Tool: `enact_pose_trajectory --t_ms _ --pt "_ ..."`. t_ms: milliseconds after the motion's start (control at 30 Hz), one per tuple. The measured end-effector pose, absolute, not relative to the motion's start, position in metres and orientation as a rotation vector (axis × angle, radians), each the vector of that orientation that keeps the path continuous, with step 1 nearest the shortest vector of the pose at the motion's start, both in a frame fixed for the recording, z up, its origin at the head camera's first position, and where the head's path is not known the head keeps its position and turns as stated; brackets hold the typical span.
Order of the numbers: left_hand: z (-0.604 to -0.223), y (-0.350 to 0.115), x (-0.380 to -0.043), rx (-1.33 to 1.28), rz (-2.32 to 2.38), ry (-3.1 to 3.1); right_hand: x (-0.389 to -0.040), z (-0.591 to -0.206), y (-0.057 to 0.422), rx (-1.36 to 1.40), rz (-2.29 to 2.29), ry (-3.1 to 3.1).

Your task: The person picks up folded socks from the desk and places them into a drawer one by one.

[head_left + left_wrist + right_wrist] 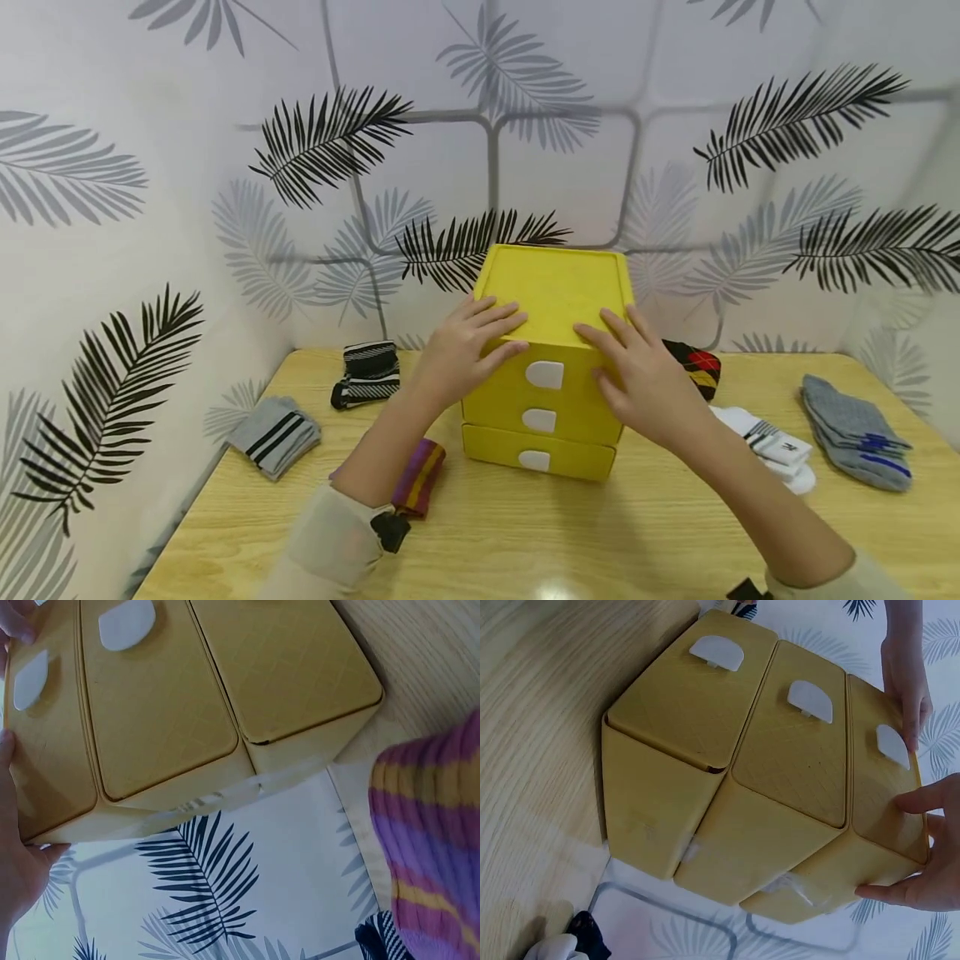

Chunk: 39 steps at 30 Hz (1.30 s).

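A yellow three-drawer box (pixel 555 292) with white tab handles stands on the wooden table. My left hand (pixel 468 346) rests on its top left front corner, fingers extended over the top and thumb along the front edge. At the top right front corner, my right hand (pixel 637 371) touches it with spread fingers on top and the thumb against the front. In the right wrist view, the right thumb and fingers span the corner of the top drawer (pixel 874 795). A dark gap shows beside the bottom drawer (pixel 690 697).
Left of the box lie black-and-white striped socks (pixel 371 371), grey socks with black stripes (pixel 277 435) and purple-and-yellow striped socks (pixel 423 479). To its right are black, red and yellow patterned socks (pixel 701 367), white socks (pixel 780 450) and grey-and-blue socks (pixel 855 429). A leaf-patterned wall (pixel 555 175) stands behind.
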<state>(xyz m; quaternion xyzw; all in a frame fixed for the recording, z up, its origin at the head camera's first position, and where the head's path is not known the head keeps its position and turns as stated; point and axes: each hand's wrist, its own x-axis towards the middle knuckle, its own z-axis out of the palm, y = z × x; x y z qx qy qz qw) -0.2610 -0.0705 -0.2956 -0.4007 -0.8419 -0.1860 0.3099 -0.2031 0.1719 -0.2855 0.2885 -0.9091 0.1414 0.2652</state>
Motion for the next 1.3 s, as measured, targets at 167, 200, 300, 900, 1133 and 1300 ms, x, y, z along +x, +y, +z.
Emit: enact_pose_trajectory --t_ms 167,200,300,900,1133,1300 --pt "-0.299 -0.061 -0.257 -0.933 -0.441 -2.239 -0.217 -0.286 0.18 0.771 0.474 -2.504" --pt "-0.299 -0.059 -0.256 -0.913 -0.432 -2.244 -0.22 -0.287 0.182 0.775 0.495 -2.507" --pt "-0.299 -0.053 -0.255 -0.862 -0.417 -2.251 -0.229 -0.288 0.188 0.801 0.523 -2.502" --pt "-0.298 -0.049 -0.274 -0.828 -0.408 -2.266 -0.256 -0.289 0.191 0.793 0.501 -2.503" --pt "-0.301 -0.057 -0.284 -0.893 -0.376 -2.137 -0.253 -0.287 0.186 0.764 0.495 -2.526" --pt "-0.299 -0.057 -0.284 -0.892 -0.355 -2.157 -0.253 -0.288 0.186 0.734 0.505 -2.546"
